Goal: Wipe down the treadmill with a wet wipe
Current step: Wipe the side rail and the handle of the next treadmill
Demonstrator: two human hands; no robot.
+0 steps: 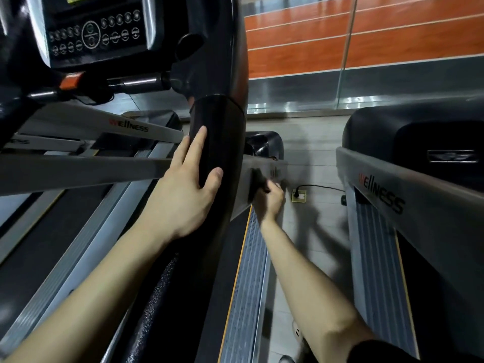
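Biggest thing first: the treadmill (243, 271) you're leaning over fills the left and middle of the frame, with its console (97, 35) in the upper left. A second treadmill (408, 142) sits at the right edge. So that's two for sure. The extra grey bars at far left might belong to a third, but I can't tell.

The black upright (217, 121) runs top to bottom through the middle and splits your two hands. The grey side bar (258, 166) comes out from behind it and heads right, toward the middle of the frame.

Your left hand (183, 195) lies against the upright with its fingers straight and the thumb on the near face, holding nothing. Your right hand (269, 203) sits just right of centre, fingers curled, right up against the grey bar. So it's clearly the nearer one, and I'd guess the next strokes follow that bar's length.

It's too blurry to make out the wet wipe. There's a dark smear (259, 180) at your fingertips, and whether you're pinching it I can't tell.

Smallest: one floor socket (298, 195) with a plug in it, right of centre.
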